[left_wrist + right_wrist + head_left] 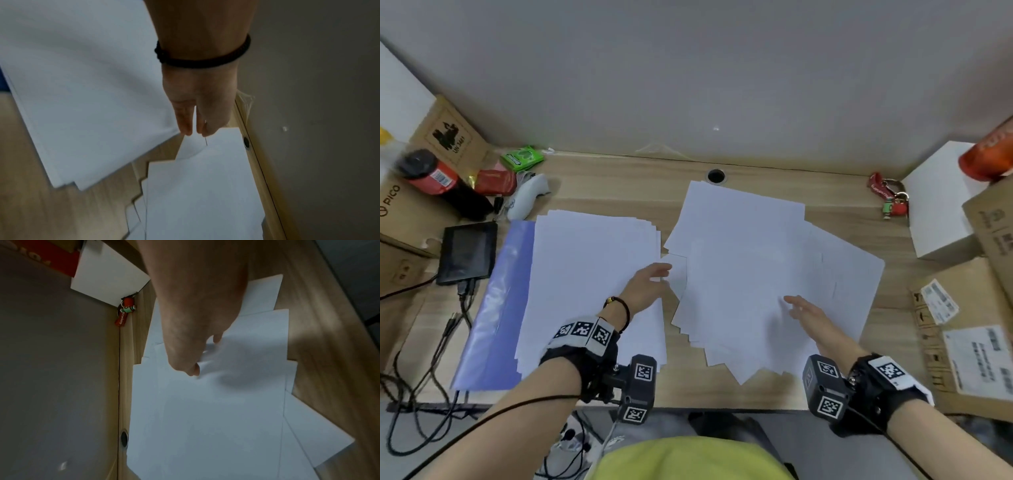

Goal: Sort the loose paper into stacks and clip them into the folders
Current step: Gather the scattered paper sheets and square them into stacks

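Note:
A blue folder lies open at the left of the desk, and a squared stack of white paper rests on it. To its right, several loose white sheets are fanned out. My left hand reaches across the gap and pinches the curled corner of one sheet at the pile's left edge. My right hand is over the pile's near middle with loosely spread fingers. Its fingertips touch the top sheet, which rumples slightly.
At the left stand a small black screen with cables, a white controller, a red can and cardboard boxes. At the right are a white box, more cartons and a key ring. A cable hole sits by the wall.

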{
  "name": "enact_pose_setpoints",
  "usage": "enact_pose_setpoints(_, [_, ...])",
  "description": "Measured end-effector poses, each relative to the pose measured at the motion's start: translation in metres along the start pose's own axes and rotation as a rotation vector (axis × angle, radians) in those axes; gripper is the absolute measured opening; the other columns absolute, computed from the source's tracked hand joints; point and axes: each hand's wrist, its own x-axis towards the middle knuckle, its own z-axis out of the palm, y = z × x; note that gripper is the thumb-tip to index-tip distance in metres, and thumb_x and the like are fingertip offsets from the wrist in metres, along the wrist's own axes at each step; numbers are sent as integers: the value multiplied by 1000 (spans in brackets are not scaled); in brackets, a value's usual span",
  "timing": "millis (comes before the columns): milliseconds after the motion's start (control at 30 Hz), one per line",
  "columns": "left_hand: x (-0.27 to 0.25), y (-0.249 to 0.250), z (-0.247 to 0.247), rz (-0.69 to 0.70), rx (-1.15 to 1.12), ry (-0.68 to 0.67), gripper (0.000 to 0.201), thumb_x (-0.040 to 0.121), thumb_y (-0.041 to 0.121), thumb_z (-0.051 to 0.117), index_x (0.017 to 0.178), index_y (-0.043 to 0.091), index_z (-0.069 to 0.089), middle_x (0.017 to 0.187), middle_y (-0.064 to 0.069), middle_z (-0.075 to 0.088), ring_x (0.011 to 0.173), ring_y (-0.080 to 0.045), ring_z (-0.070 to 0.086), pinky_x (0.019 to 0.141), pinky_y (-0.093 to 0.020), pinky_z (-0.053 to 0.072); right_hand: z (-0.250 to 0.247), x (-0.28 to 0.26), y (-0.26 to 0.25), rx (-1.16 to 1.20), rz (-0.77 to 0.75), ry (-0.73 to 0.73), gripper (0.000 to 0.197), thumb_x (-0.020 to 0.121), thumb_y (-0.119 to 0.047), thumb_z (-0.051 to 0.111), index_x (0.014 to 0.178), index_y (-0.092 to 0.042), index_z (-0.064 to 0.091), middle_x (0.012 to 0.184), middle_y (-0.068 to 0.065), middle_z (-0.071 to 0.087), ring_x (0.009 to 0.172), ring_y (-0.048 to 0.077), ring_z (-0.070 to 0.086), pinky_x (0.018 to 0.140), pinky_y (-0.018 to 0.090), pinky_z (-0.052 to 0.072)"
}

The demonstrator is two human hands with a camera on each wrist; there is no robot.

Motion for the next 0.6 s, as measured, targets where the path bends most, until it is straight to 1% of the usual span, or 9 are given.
enact_pose_setpoints(67, [5, 7, 19, -63, 24, -82, 45, 95, 6, 51, 138, 16, 43, 131, -5, 46, 128, -25, 45, 92, -29, 41, 2, -9, 5, -2, 4, -56, 41, 98, -10, 44, 139, -18, 47, 159, -1, 15, 144, 19, 22, 110, 31, 22])
enact_pose_setpoints(133, [10, 11, 31, -113, 25, -90, 50, 94, 6, 52, 142, 13, 38, 136, -8, 45, 127, -27, 47, 95, -31, 42, 6, -16, 5, -16, 5, -108, 43, 99, -10, 43, 141, -18, 44, 160, -2, 9, 145, 18, 18, 111, 29, 21])
enact_pose_setpoints(200, [16, 11, 37, -134, 28, -76, 54, 92, 9, 56, 142, 14, 37, 141, -12, 46, 124, -29, 49, 104, -38, 41, 8, -20, 6, -40, -1, -136, 43, 99, -10, 43, 141, -18, 43, 161, -2, 5, 146, 17, 15, 111, 28, 21])
enact_pose_setpoints(233, [18, 12, 39, -145, 30, -72, 56, 91, 11, 58, 143, 14, 35, 141, -13, 45, 123, -29, 50, 105, -39, 41, 8, -22, 6, -47, -5, -136, 43, 99, -10, 43, 141, -17, 43, 161, -1, 4, 146, 17, 15, 111, 27, 21])
enact_pose_setpoints(267, [20, 14, 41, -156, 20, -72, 59, 91, 12, 60, 144, 14, 34, 141, -13, 45, 121, -28, 51, 103, -37, 42, 7, -24, 4, -55, -9, -134, 43, 99, -9, 43, 141, -17, 43, 161, -1, 5, 146, 17, 15, 110, 26, 21])
enact_pose_setpoints(367, [22, 18, 48, -197, -60, -58, 65, 91, 11, 62, 146, 12, 27, 139, -14, 46, 108, -26, 53, 91, -33, 43, 5, -26, 1, -58, -9, -138, 42, 99, -10, 42, 140, -18, 45, 160, -2, 7, 147, 15, 14, 111, 26, 19])
enact_pose_setpoints(400, [23, 18, 50, -207, -68, -47, 66, 90, 12, 63, 146, 12, 27, 139, -14, 48, 109, -28, 54, 92, -34, 44, 3, -26, 0, -57, -8, -144, 41, 100, -11, 42, 140, -19, 45, 160, -2, 7, 147, 15, 13, 112, 27, 19])
enact_pose_setpoints(500, [28, 16, 53, -224, -54, -10, 66, 88, 13, 66, 144, 10, 31, 139, -15, 49, 118, -32, 55, 102, -40, 44, -1, -27, -1, -35, -2, -153, 40, 100, -14, 41, 140, -21, 46, 160, -4, 9, 146, 14, 14, 111, 26, 19])
enact_pose_setpoints(600, [33, 15, 55, -229, -82, -3, 61, 86, 13, 69, 138, 7, 38, 134, -15, 52, 117, -34, 56, 101, -43, 45, -3, -25, -1, -25, 0, -154, 39, 100, -15, 41, 139, -22, 47, 160, -5, 10, 146, 14, 15, 109, 25, 19])
